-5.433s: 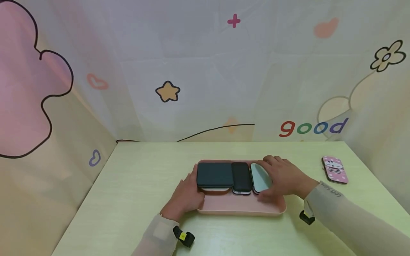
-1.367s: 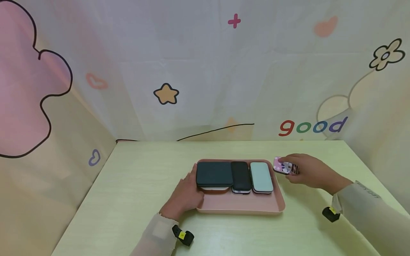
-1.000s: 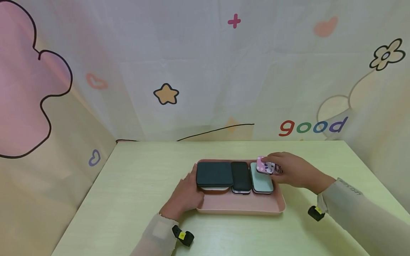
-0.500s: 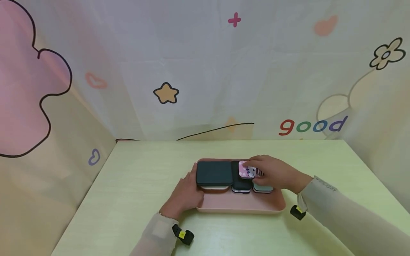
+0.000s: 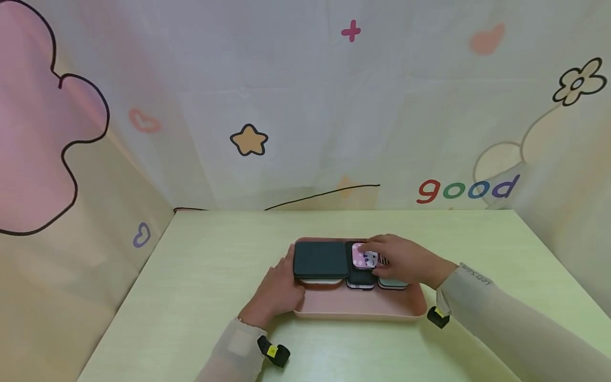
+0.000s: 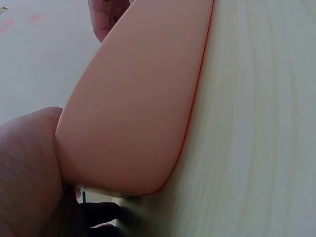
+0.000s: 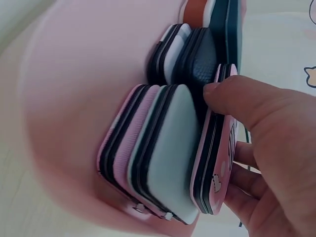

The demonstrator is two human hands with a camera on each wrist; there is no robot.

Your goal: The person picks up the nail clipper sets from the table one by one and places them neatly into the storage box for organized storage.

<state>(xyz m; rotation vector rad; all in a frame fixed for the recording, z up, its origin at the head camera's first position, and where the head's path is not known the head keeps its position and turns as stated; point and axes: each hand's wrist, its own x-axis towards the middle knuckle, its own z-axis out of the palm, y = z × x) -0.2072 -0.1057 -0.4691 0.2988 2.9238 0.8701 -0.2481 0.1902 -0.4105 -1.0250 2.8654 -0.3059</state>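
Note:
My right hand (image 5: 406, 260) pinches a small pink zip case (image 5: 361, 257) with a cartoon print, over the black zip case (image 5: 361, 279) in the pink tray (image 5: 358, 309). In the right wrist view the pink zip case (image 7: 211, 163) is tilted, close to the mint zip case (image 7: 173, 153); whether they touch I cannot tell. Under that hand the mint zip case (image 5: 393, 284) is partly hidden. A dark green wallet-like case (image 5: 321, 260) lies at the tray's left, on something white-edged. My left hand (image 5: 277, 291) grips the tray's left end, thumb at the near corner.
The tray stands on a pale wood-grain table (image 5: 200, 297). A printed cloth (image 5: 305, 106) hangs behind and at both sides. Two stacks in the tray show several zipped layers in the right wrist view, including a pink ribbed case (image 7: 138, 131).
The right hand let go of the mint case, took the pink zip case from the table's right and carried it left over the tray, to above the black case. The left hand stays put.

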